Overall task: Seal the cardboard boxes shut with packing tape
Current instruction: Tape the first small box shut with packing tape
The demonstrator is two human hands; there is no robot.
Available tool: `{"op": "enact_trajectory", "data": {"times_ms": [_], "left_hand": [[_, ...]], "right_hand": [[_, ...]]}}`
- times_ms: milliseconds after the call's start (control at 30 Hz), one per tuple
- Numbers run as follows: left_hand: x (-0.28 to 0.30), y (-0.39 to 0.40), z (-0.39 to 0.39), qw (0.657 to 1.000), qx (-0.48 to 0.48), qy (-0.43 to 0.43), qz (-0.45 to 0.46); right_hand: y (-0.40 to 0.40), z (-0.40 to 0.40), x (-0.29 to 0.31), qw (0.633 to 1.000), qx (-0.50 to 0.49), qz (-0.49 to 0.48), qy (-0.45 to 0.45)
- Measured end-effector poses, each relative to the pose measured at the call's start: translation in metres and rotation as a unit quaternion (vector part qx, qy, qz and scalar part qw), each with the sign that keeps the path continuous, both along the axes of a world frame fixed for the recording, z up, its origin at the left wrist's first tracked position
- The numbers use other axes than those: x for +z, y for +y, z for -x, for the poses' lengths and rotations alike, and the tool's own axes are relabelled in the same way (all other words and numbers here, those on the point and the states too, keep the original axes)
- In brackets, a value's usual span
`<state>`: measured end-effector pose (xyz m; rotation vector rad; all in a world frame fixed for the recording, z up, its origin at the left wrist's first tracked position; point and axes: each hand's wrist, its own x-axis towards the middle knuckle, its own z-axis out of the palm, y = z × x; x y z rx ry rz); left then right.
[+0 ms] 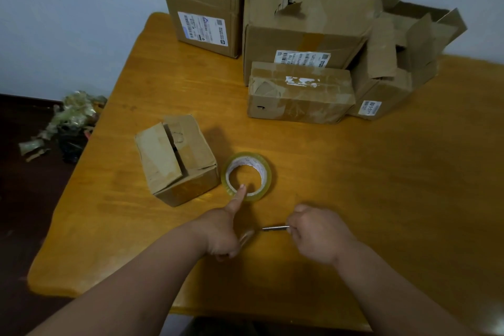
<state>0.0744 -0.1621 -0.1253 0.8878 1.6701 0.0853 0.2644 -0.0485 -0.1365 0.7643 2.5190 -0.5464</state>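
Table [354, 199]: tape roll [246, 174] beyond left grip [222, 232].

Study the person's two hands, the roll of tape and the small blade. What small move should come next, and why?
Probably bring the blade in the right hand across the clear strip that the left hand holds, cutting it free of the tape roll. The blade tip already points at the strip, and the small box nearby is unsealed.
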Motion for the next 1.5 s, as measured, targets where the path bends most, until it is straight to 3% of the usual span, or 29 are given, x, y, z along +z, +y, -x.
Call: {"op": "enact_trajectory", "data": {"times_ms": [67,167,267,500,567,600,667,767,833,933,1000,1167,1367,1500], "left_hand": [[-0.001,-0.001,0.000,1.000,0.006,-0.006,-0.004],[-0.003,-0.005,0.002,0.997,0.058,-0.049,-0.010],[-0.003,-0.011,0.004,0.992,0.095,-0.080,-0.025],[0.015,-0.019,-0.002,0.983,0.104,-0.138,-0.069],[0.019,-0.020,-0.002,0.979,0.114,-0.152,-0.072],[0.021,-0.020,-0.001,0.977,0.121,-0.161,-0.075],[0.026,-0.022,0.002,0.970,0.142,-0.178,-0.083],[0.035,-0.025,0.010,0.958,0.178,-0.203,-0.101],[0.041,-0.027,0.016,0.951,0.198,-0.211,-0.113],[0.050,-0.027,0.025,0.947,0.215,-0.203,-0.127],[0.057,-0.029,0.031,0.942,0.229,-0.205,-0.138],[0.078,-0.034,0.045,0.926,0.273,-0.189,-0.179],[0.095,-0.039,0.083,0.892,0.342,-0.157,-0.251],[0.104,-0.037,0.118,0.886,0.343,-0.134,-0.282]], "right_hand": [[0.001,-0.006,-0.003,1.000,-0.022,0.016,0.006],[0.005,-0.011,-0.011,0.984,-0.143,0.080,0.067],[0.004,-0.010,-0.021,0.970,-0.219,0.091,0.044],[-0.012,0.001,-0.020,0.980,-0.174,-0.095,-0.003],[-0.016,0.011,-0.011,0.978,-0.198,-0.060,0.036],[-0.016,0.016,-0.006,0.971,-0.228,0.002,0.068],[-0.017,0.028,0.005,0.919,-0.313,0.217,0.101],[-0.017,0.031,0.019,0.781,-0.395,0.474,0.099],[-0.014,0.029,0.021,0.709,-0.405,0.565,0.118],[-0.007,0.030,0.026,0.653,-0.414,0.614,0.157],[-0.005,0.036,0.034,0.658,-0.400,0.613,0.177],[-0.011,0.060,0.059,0.722,-0.344,0.564,0.206],[-0.019,0.094,0.080,0.735,-0.333,0.528,0.264],[-0.030,0.128,0.089,0.757,-0.360,0.450,0.307]]}}
